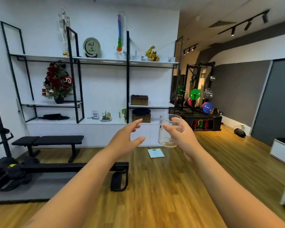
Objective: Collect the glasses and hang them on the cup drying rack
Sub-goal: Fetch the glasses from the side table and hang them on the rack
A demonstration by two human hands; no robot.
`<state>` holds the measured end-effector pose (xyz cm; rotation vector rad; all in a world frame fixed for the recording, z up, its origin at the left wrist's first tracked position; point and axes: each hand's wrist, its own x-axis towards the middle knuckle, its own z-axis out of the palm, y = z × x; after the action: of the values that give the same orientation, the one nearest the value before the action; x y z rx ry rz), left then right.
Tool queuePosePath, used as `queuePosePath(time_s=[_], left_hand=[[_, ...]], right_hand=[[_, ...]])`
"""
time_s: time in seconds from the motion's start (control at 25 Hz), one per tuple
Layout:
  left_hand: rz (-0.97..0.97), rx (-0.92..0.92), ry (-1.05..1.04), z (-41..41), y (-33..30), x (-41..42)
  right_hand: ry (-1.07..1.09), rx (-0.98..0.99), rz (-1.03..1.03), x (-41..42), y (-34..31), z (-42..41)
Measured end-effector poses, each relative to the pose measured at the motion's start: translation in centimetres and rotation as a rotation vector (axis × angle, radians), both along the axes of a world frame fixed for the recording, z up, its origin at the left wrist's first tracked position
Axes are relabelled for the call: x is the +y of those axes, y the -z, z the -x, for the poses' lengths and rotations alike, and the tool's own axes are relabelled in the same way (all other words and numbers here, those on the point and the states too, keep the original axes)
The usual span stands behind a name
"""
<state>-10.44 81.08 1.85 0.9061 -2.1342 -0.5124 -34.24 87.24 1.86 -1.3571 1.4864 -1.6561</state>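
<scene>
Up in the air, the right hand (179, 134) grips a clear glass (169, 130), fingers curled round its side, held upright above the wooden floor (155, 186); just beside it, the left hand (127, 135) hovers with fingers spread, holding nothing.

White wall (102, 86) with black-framed shelving (127, 76), wooden floor (155, 186), black bench (48, 140) (gym rack (196, 89) beyond).

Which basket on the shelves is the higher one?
The woven basket on the middle shelf; the other basket sits directly below it, on the counter.
</scene>
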Motion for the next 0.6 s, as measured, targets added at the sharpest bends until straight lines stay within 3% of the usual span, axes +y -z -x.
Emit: queuePosePath(time_s=[0.2, 0.6], left_hand=[[0.056, 0.038, -0.002, 7.5, -2.8, -1.7], [0.09, 0.049, 0.008, 17.5, -3.4, -8.4]], right_hand=[[0.008, 0.006, 0.029, -1.2, -3.0, 8.3], [-0.042, 0.022, 0.034, -7.2, -4.3, 16.9]])
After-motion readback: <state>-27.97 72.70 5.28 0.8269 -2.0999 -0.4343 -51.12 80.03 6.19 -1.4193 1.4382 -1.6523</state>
